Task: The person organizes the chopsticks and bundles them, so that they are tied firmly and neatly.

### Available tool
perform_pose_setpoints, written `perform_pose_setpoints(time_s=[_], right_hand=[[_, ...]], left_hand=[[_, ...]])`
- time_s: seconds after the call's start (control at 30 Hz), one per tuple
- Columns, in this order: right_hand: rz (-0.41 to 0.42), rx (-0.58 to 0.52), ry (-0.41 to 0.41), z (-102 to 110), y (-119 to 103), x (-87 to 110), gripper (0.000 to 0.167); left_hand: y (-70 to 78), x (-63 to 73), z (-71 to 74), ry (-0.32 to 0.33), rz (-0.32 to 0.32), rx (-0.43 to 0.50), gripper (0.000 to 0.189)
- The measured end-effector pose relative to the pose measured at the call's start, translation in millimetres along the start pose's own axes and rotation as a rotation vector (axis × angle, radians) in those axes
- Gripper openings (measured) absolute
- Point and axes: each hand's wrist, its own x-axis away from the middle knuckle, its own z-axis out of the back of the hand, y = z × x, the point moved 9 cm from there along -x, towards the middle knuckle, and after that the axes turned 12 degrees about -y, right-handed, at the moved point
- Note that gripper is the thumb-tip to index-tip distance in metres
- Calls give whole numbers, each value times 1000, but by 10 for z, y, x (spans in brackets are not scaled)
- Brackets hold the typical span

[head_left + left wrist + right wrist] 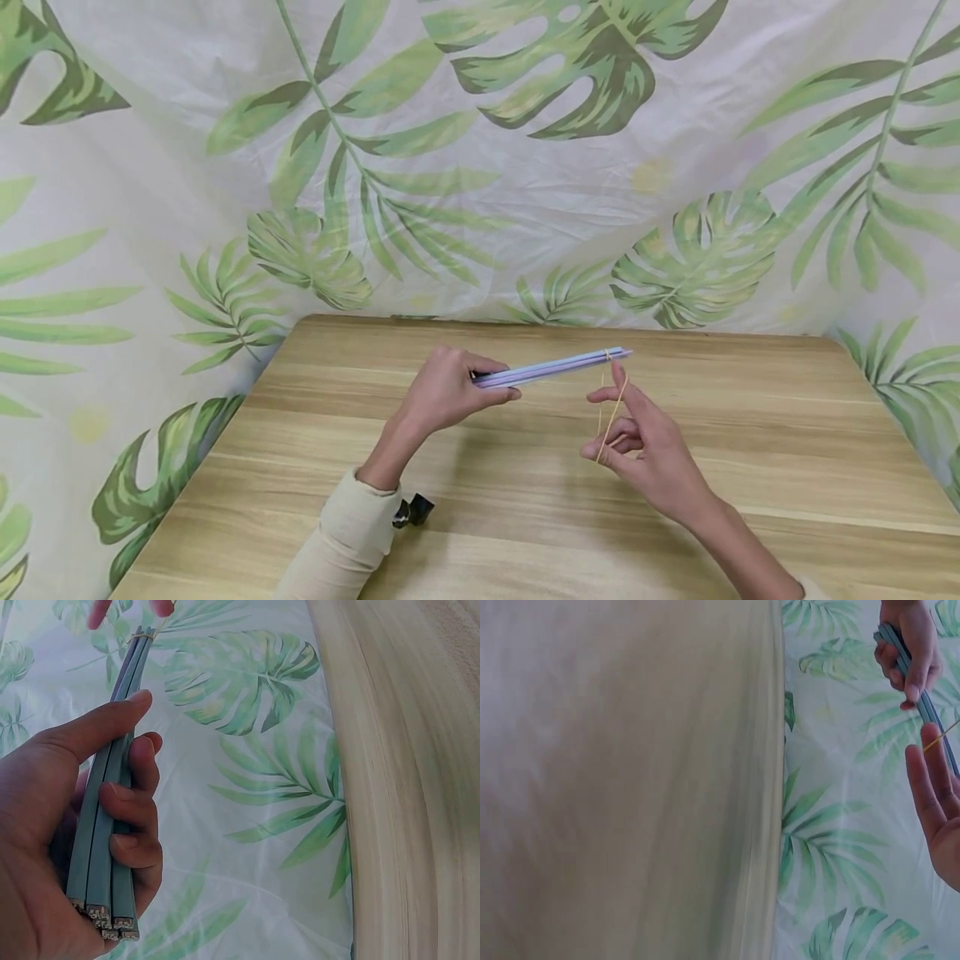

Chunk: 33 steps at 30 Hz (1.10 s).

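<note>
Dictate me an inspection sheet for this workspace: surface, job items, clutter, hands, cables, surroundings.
Surface: wood-grain table.
Job items: bundle of bluish sticks, with a band around it near one end; thin yellow loop. Whether band and loop are one piece is unclear.
Clutter: small black object by the left cuff, unidentified.
Hands: left hand grips the bundle; right hand stretches the loop between finger and thumb.
Cables: nothing seen.
Surroundings: leaf-print backdrop.

From my end I see a screened-off nook, though home or studio I can't tell: a wood-grain desk [525, 533], with wrinkled leaf-print sheeting [547, 200] rising behind its far edge and beyond its left and right edges.
</note>
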Motion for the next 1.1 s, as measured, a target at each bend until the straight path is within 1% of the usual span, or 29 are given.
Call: perform_pose_setpoints(time_s=[0.07, 0.13, 0.2, 0.27, 0.3, 0.37, 0.47, 0.57, 0.7, 0.8, 0.87, 0.97, 1.07, 1.1], right_hand=[[-42, -82, 5, -41, 9, 11, 123], [-92, -227, 8, -93, 42, 22, 126], [-130, -393, 14, -144, 73, 37, 119], [-163, -567, 7, -206, 97, 49, 109], [-176, -641, -1, -237, 102, 53, 104], [-186, -741, -25, -281, 100, 54, 94], [-212, -830, -53, -302, 119, 51, 91], [-229, -860, -40, -236, 164, 47, 93], [-195, -849, 3, -59, 189, 23, 88], [-165, -793, 24, 69, 188, 6, 79], [-159, -729, 27, 136, 192, 0, 74], [-157, -646, 30, 215, 205, 2, 73], [-155, -588, 26, 277, 211, 12, 75], [-158, -574, 27, 297, 213, 17, 73]], left_hand=[[0, 3, 10, 10, 6, -6, 14], [6, 5, 25, 29, 14, -16, 17], [26, 6, 35, 55, 12, -26, 21], [48, 6, 33, 76, -2, -22, 22], [64, 5, 30, 85, -15, -21, 22], [99, 3, 12, 88, -55, -18, 21], [153, 2, -13, 72, -125, -34, 18], [192, 17, -10, 56, -180, -41, 16], [199, 37, 31, 46, -218, 0, 14], [209, 48, 53, 39, -247, 17, 14], [220, 52, 52, 28, -269, 16, 14], [231, 59, 47, 12, -292, 21, 14], [230, 61, 39, -8, -294, 38, 15], [230, 62, 39, -14, -294, 45, 15]])
